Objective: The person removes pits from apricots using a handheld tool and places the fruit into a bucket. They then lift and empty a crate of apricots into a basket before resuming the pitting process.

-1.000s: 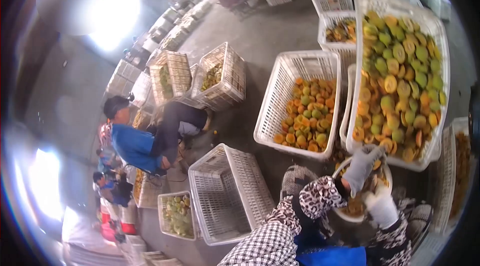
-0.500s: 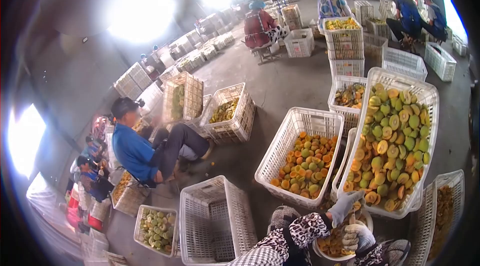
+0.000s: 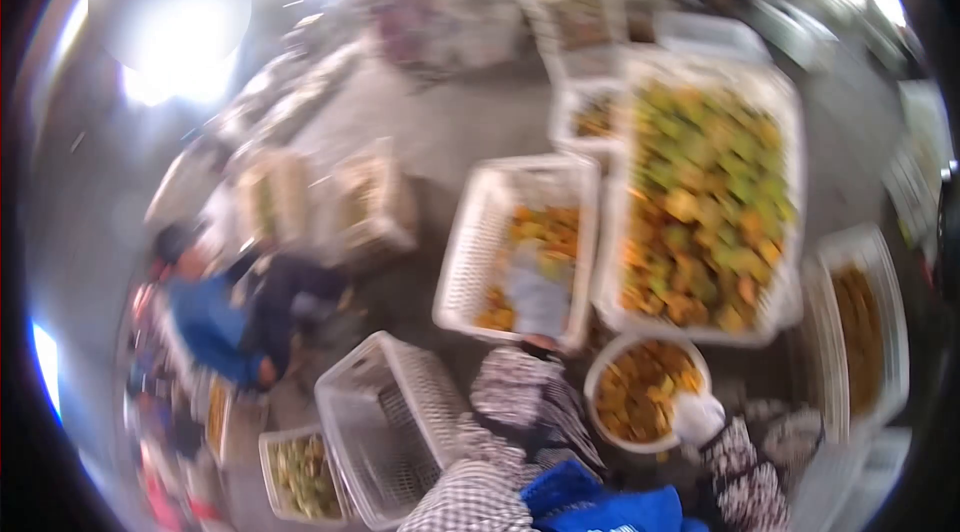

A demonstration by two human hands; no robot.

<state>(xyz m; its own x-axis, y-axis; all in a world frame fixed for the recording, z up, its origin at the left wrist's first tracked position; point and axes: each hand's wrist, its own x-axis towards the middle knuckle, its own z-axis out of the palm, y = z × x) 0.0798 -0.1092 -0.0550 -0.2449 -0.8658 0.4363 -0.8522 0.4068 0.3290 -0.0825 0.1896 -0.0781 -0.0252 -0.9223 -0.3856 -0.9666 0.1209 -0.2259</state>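
My left hand (image 3: 538,294), in a grey glove, reaches over the near part of a white crate (image 3: 452,267) of orange and green fruit (image 3: 545,224). Motion smears its fingers, so I cannot tell whether it holds a fruit. At the right rim of a round white bucket (image 3: 597,417) is my right hand (image 3: 697,419), in a pale glove, its fingers blurred too. Orange cut fruit pieces (image 3: 645,387) fill much of the bucket. Beyond it, a larger white crate (image 3: 797,272) is heaped with green and orange fruit (image 3: 710,202), many of them halves.
To the left stands an upright white crate (image 3: 345,402), beside a smaller crate of greenish fruit (image 3: 303,477). A crate of brown-orange pieces (image 3: 858,332) is at the right. A person in blue (image 3: 210,317) sits at the left near more crates (image 3: 375,202). Blue cloth (image 3: 605,507) covers my lap.
My left hand has gone from above the bucket to the fruit crate, apart from my right hand, which stays by the bucket. My view has shifted, and the scene is now blurred.
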